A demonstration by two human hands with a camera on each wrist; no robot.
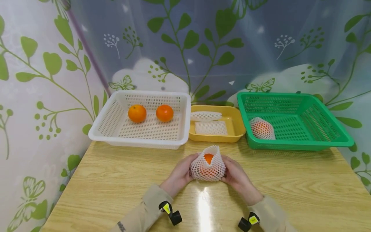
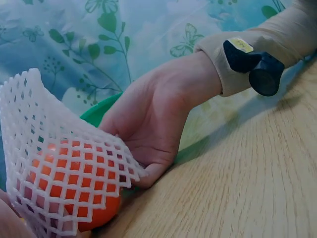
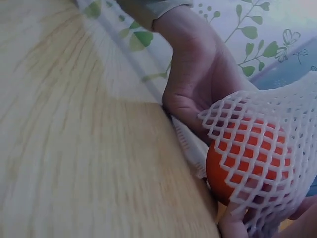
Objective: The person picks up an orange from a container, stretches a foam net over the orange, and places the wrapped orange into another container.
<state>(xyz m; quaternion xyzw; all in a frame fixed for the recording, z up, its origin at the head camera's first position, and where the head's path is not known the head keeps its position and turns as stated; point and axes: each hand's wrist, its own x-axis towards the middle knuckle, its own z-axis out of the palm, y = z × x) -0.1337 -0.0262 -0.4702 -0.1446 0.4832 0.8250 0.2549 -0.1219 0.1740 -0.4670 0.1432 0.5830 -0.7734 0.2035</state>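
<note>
Left hand [image 1: 180, 173] and right hand [image 1: 238, 176] grip a foam net [image 1: 208, 173] around an orange [image 1: 208, 158], apparently mid-sleeving; snug, even tugging seems next.

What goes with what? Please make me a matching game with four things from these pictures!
Things:
1. White basket
2. Yellow tray
3. Green basket
4. Nearest fruit

Places and states:
A. Holds one net-wrapped fruit
B. Between the left hand and the right hand
C. Holds two bare orange fruits
D. Holds empty white nets

Right pairs: 1-C, 2-D, 3-A, 4-B.
</note>
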